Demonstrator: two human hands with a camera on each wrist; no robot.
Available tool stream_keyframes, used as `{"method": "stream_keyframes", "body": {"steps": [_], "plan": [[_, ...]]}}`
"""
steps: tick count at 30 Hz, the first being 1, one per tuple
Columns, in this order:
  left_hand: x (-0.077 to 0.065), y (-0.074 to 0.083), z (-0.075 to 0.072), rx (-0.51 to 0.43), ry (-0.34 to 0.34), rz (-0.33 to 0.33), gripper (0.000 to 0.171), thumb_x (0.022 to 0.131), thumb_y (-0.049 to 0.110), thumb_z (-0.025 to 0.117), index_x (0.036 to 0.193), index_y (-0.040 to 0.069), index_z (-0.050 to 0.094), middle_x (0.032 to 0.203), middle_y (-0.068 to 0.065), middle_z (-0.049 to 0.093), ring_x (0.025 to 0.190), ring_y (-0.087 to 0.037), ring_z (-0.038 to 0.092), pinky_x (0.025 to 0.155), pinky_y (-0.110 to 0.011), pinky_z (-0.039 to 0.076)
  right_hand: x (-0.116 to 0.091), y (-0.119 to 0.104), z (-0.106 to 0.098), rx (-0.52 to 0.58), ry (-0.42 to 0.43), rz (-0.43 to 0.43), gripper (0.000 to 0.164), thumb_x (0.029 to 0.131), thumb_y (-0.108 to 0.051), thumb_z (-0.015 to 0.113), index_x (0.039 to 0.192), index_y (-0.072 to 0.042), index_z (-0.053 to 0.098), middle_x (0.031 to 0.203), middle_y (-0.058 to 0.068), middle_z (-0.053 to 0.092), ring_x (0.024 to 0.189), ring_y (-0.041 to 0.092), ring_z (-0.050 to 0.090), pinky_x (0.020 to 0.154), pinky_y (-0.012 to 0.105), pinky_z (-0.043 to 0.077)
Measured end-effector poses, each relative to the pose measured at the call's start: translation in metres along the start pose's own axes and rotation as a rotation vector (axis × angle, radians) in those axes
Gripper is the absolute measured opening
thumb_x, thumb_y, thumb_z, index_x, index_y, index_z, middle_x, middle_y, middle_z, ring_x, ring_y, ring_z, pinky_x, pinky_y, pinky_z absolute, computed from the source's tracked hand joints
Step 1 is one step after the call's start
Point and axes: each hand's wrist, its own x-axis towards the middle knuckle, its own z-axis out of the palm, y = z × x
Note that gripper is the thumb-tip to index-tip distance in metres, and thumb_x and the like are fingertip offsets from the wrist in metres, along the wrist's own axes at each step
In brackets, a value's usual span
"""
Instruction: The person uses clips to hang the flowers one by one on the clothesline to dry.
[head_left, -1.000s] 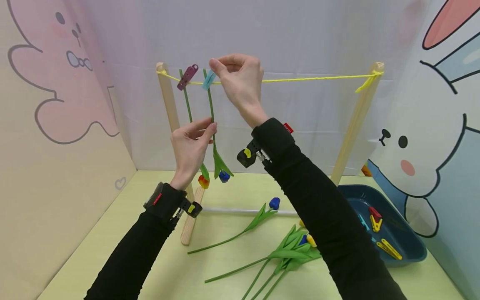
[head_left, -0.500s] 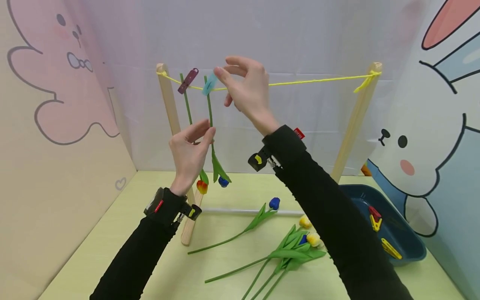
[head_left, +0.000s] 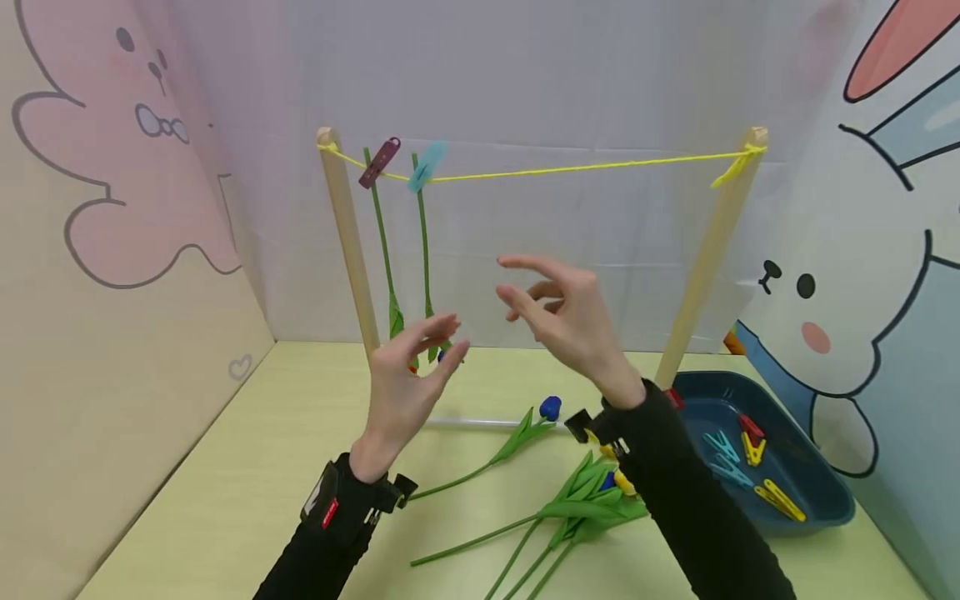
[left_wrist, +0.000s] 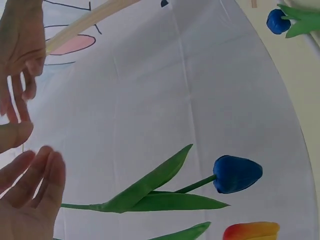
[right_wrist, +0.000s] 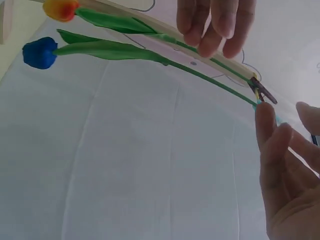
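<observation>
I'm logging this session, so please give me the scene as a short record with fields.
line: yellow cord between two wooden posts
hung first: red-orange tulip, purple clip
hung second: blue tulip, light-blue clip
left hand: empty, near the hung tulips
right hand: empty, lower than the cord
table: lone blue tulip, tulip pile
tray: clips in red, yellow, light blue

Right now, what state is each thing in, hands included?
Left hand: holding nothing
Right hand: holding nothing
String: tied at both ends
Purple clip: clamped on string
Blue clip: clamped on string
Orange tulip: hanging head down
Hanging blue tulip: head down
Single blue tulip: lying apart
Tulip bunch: lying overlapped
Tray: upright, clips inside
</observation>
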Motion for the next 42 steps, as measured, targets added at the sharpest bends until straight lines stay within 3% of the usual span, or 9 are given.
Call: {"method": "stream_keyframes", "body": {"steps": [1,7,8,12,18,29,35,38,42], "plan": [[-0.006,0.0,0.0,0.01,-0.054,-0.018,0.031,0.087,0.0,0.075,0.118,-0.004,0.069,0.108,-0.018,0.076,0.096,-0.029,0.072,0.088,-0.032,0.06,-0.017,0.036,0.0,0.023,-0.019,-0.013,0.034,0.099,-0.014,0.064,0.133,-0.008,0.064,0.1,0.013,0.073,0.072,0.011,0.069,0.054,0.026,0.046],[-0.043,-0.002,0.004,0.072,-0.338,-0.217,0.025,0.09,0.012,0.075,0.115,0.008,0.074,0.108,-0.007,0.077,0.096,-0.021,0.07,0.086,-0.034,0.058,-0.091,0.104,-0.005,-0.025,-0.045,0.035,0.038,0.098,-0.015,0.066,0.136,-0.018,0.063,0.122,0.0,0.07,0.099,0.007,0.067,0.067,0.021,0.048],[-0.049,-0.003,0.005,0.073,-0.373,-0.245,0.025,0.091,0.012,0.075,0.115,0.009,0.074,0.109,-0.008,0.077,0.097,-0.021,0.07,0.087,-0.035,0.058,-0.096,0.079,-0.009,-0.087,-0.046,0.072,0.037,0.097,-0.01,0.066,0.134,-0.016,0.065,0.123,0.002,0.069,0.099,0.008,0.067,0.067,0.022,0.05],[-0.07,-0.013,0.01,0.07,-0.535,-0.339,0.029,0.094,0.017,0.072,0.122,0.009,0.071,0.119,-0.008,0.074,0.11,-0.026,0.068,0.095,-0.042,0.055,-0.117,0.049,-0.02,-0.254,-0.075,0.202,0.03,0.098,-0.017,0.066,0.128,-0.012,0.068,0.12,0.009,0.07,0.097,0.016,0.065,0.074,0.026,0.056],[-0.093,-0.031,0.014,0.08,-0.78,-0.454,0.041,0.097,0.029,0.067,0.131,0.007,0.064,0.136,-0.014,0.063,0.131,-0.037,0.055,0.108,-0.057,0.044,-0.139,0.048,-0.033,-0.407,-0.09,0.274,0.025,0.094,-0.006,0.069,0.119,-0.003,0.071,0.11,0.013,0.073,0.09,0.02,0.065,0.074,0.031,0.057],[-0.109,-0.05,0.014,0.077,-0.983,-0.519,0.05,0.098,0.029,0.067,0.138,0.001,0.057,0.15,-0.032,0.044,0.142,-0.05,0.04,0.114,-0.065,0.033,-0.164,0.071,-0.058,-0.556,-0.047,0.288,0.024,0.09,-0.005,0.073,0.113,-0.002,0.073,0.107,0.017,0.074,0.089,0.03,0.067,0.074,0.041,0.053],[-0.112,-0.055,0.015,0.071,-1.032,-0.527,0.048,0.098,0.028,0.065,0.138,0.002,0.058,0.148,-0.029,0.049,0.141,-0.048,0.043,0.114,-0.064,0.034,-0.174,0.074,-0.079,-0.67,-0.06,0.282,0.024,0.084,-0.002,0.077,0.108,-0.001,0.074,0.092,0.011,0.074,0.08,0.028,0.065,0.069,0.038,0.054],[-0.114,-0.054,0.014,0.063,-1.058,-0.548,0.047,0.098,0.028,0.065,0.138,0.003,0.058,0.148,-0.03,0.048,0.141,-0.049,0.043,0.114,-0.065,0.035,-0.175,0.071,-0.094,-0.677,-0.132,0.361,0.022,0.087,-0.004,0.076,0.108,0.001,0.073,0.093,0.013,0.074,0.082,0.031,0.068,0.072,0.044,0.056],[-0.115,-0.051,0.014,0.064,-1.076,-0.56,0.046,0.098,0.028,0.065,0.137,0.005,0.059,0.15,-0.033,0.045,0.142,-0.051,0.04,0.113,-0.067,0.034,-0.166,0.072,-0.13,-0.653,-0.353,0.57,0.024,0.095,-0.013,0.069,0.113,0.003,0.07,0.102,0.018,0.074,0.089,0.034,0.069,0.075,0.049,0.056]]}}
